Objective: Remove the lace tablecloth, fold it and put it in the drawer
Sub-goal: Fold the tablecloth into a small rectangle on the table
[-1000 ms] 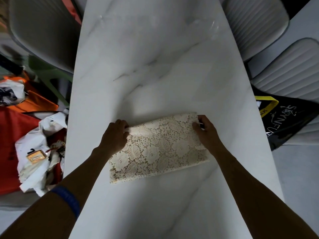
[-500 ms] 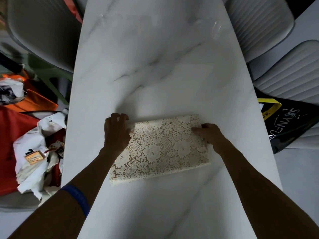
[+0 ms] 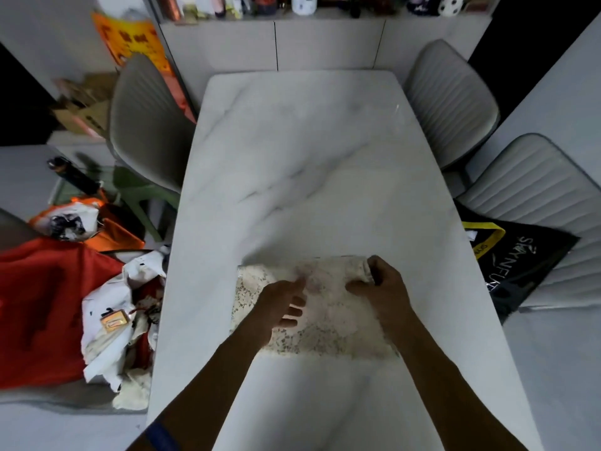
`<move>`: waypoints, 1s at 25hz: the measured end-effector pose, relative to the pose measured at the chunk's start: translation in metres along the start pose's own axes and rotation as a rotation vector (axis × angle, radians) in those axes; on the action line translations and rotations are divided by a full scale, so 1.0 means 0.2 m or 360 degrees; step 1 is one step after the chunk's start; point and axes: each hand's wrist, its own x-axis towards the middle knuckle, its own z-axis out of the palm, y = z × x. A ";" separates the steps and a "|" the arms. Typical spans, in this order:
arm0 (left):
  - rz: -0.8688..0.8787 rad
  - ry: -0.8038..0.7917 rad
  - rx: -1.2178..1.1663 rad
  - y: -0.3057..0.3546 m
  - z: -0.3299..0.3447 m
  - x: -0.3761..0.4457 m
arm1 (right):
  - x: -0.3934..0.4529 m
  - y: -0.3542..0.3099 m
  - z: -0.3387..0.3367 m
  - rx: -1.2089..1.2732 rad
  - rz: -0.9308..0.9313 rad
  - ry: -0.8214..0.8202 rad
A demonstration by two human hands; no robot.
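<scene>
The cream lace tablecloth (image 3: 328, 323) lies folded into a flat rectangle on the near half of the white marble table (image 3: 309, 177). My right hand (image 3: 380, 288) is closed around the cloth's far right corner, which curls up inside the fingers. My left hand (image 3: 279, 304) rests over the middle-left of the cloth with its fingers spread and pointing right, holding nothing that I can see. The picture is blurred by motion. No drawer can be picked out for certain.
Grey ribbed chairs stand at the left (image 3: 146, 125) and the right (image 3: 452, 102), with one more (image 3: 540, 196) nearer. A black printed bag (image 3: 517, 258) lies right of the table. Red cloth and white bags (image 3: 107, 307) pile up at left. A white cabinet (image 3: 276, 43) stands behind.
The view has tilted up and shows the whole table and cabinet. My left hand has moved from the cloth's left edge onto its middle. My right hand has closed on the far right corner.
</scene>
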 end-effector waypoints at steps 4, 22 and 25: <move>0.0406 -0.0060 -0.0406 0.13 -0.03 -0.21 | -0.24 -0.45 0.14 -0.0355 -0.0942 -0.0292; -0.0019 0.0710 0.0374 -0.82 0.03 -0.11 | -0.43 0.73 0.04 -0.1433 0.0145 -0.0031; -0.0135 0.0757 0.0309 -0.83 0.05 -0.07 | -0.36 0.78 0.02 -0.0973 0.0528 0.0095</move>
